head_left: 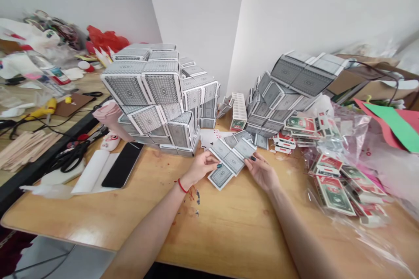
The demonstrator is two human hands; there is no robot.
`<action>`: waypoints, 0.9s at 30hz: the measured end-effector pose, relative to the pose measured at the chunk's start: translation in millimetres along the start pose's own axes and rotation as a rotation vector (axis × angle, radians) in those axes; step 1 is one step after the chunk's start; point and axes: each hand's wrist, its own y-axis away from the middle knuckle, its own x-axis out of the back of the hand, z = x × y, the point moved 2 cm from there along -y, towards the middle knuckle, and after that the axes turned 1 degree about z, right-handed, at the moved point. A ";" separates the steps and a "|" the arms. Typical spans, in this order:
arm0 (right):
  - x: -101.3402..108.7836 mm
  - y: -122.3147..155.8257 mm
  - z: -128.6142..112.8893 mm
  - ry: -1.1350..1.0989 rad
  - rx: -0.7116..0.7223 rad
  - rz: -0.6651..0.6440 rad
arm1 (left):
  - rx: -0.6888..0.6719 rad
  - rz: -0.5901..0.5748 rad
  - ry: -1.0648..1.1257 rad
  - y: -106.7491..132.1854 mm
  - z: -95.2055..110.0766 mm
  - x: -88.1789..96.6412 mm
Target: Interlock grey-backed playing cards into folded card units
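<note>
My left hand (202,166) and my right hand (262,170) together hold a flat strip of grey-backed playing cards (231,159) joined edge to edge, just above the wooden table (229,222). Fingers of each hand pinch one end of the strip. Behind it lie loose cards, face up and face down (212,137). A big stacked structure of card-covered blocks (157,95) rises at the back left, and a second, tilted one (288,82) leans at the back right.
A black phone (122,164), white paper and black scissors (73,154) lie at the left. Red-and-green card boxes in clear plastic bags (340,183) crowd the right. A white card stack (238,111) stands between the two structures. Craft clutter covers the far-left table.
</note>
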 end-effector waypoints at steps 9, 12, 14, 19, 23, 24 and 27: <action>-23.5 11.2 12.5 0.346 -0.014 -0.182 | -0.085 0.215 0.121 0.4 -7.9 -14.0; -28.2 14.3 12.9 0.346 -0.029 -0.208 | -0.090 0.283 0.133 -0.1 -12.5 -17.9; -29.1 13.9 13.5 0.340 -0.041 -0.190 | -0.088 0.256 0.132 -1.1 -13.9 -21.0; -27.1 11.1 13.8 0.220 -0.025 -0.072 | -0.048 0.003 0.060 0.2 -8.5 -26.4; -24.3 11.4 7.4 0.200 -0.034 -0.037 | -0.034 -0.095 0.222 4.3 -1.2 -21.5; -23.6 11.8 5.6 0.211 -0.059 -0.050 | -0.030 -0.074 0.274 4.8 0.1 -19.1; -22.7 14.1 2.4 0.243 -0.194 -0.154 | -0.026 -0.023 0.358 4.8 3.2 -13.6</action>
